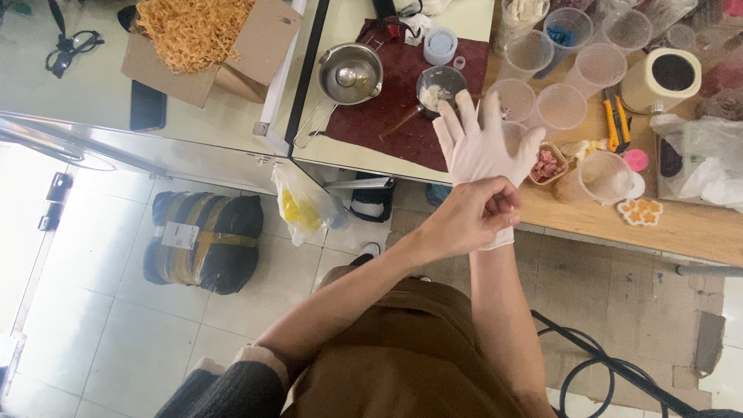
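The left hand (pixel 470 215) hides the white glove's (pixel 481 147) cuff, the top edge cuts off the clear cups (pixel 573 54), and the black cable (pixel 611 371) runs off the bottom.

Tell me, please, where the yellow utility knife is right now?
In the head view, the yellow utility knife lies on the wooden table at upper right, between the clear plastic cups and the cream-coloured cylindrical container.

Light: bright, even daylight
Glare: washed-out floor (pixel 46 193) at left edge
Shadows: soft, faint
Focus: sharp centre, hands slightly blurred
Distortion: wide-angle bending at edges
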